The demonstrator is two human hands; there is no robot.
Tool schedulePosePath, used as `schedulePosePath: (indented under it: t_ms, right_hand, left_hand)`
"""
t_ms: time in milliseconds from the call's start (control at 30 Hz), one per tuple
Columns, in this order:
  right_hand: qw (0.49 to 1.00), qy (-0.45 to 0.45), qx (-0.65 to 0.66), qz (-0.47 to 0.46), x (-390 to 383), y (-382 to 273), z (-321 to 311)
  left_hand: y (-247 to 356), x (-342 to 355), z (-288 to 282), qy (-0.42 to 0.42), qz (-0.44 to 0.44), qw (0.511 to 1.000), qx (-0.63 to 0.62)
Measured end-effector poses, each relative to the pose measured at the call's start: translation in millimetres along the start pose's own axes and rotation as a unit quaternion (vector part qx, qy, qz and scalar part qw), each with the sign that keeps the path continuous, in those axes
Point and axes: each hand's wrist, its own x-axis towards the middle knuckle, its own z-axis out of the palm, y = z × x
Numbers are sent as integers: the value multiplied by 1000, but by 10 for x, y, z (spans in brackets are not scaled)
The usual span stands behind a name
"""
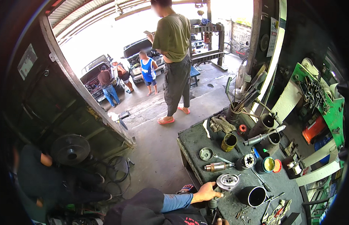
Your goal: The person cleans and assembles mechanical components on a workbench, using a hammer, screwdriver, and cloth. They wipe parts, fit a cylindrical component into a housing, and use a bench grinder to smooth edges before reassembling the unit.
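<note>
My left hand [206, 192], in a blue sleeve, reaches over the near edge of the dark workbench [189, 140]. Its fingers close on a round silver metal part [227, 181] with a slotted face, slightly blurred. Below that hand is a smaller metal piece [213, 203], partly hidden. Only a bit of my right hand [221, 222] shows at the lower edge; its grip is hidden. Beyond the round part lie an armature with a copper end [218, 166], a round end cap [206, 153] and a cylindrical gear housing [246, 161]. An open metal cylinder [253, 196] stands to the right.
Tins of grease [268, 165], a yellow-stained can [229, 142], rags [223, 123] and loose tools [260, 180] crowd the bench. A green rack of wrenches [320, 90] stands at right. A person in sandals [174, 56] stands in the doorway; another sits left by a fan [70, 150].
</note>
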Motion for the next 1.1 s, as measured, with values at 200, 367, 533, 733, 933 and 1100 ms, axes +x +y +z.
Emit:
schedulePosePath:
  t_ms: [200,367,533,733,933,1100]
  right_hand:
    - [995,-86,-1,45,-46,-210,53]
    - [998,-60,8,-11,-6,-456,53]
    - [926,121,-260,-245,139,-706,132]
    - [834,85,544,-42,307,-815,-16]
    - [841,133,516,-90,325,-777,-381]
    - [861,152,473,-107,324,-780,-487]
  left_hand:
    - [-89,2,-150,-85,-180,910,-363]
    - [16,-80,-67,-134,-140,865,-463]
    - [398,-73,153,-235,-101,826,-502]
    - [937,-210,341,-278,-4,893,-354]
    - [1514,-166,244,-360,238,887,-165]
    - [1944,-44,269,-249,191,939,-139]
